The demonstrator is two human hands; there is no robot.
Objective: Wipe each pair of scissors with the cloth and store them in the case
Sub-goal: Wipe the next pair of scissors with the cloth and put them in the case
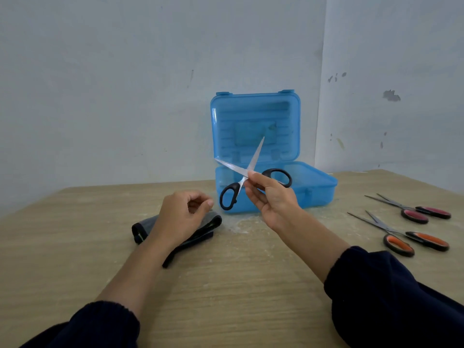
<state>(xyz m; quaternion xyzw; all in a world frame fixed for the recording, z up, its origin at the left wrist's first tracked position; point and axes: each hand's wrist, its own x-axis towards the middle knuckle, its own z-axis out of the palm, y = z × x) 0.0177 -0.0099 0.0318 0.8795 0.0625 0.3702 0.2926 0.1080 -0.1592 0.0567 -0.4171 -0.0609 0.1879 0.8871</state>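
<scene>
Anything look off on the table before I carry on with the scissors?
A pale, dusty smear marks the table in front of the blue case. The black-handled scissors in the right hand are held near the pivot with blades spread wide. Nothing looks damaged or spilled.

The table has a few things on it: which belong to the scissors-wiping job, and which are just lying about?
Part of the job:
black scissors, held open in the right hand
dark cloth under the left hand
open blue case
red scissors
orange scissors

Just lying about:
nothing seen; only the table itself
</scene>
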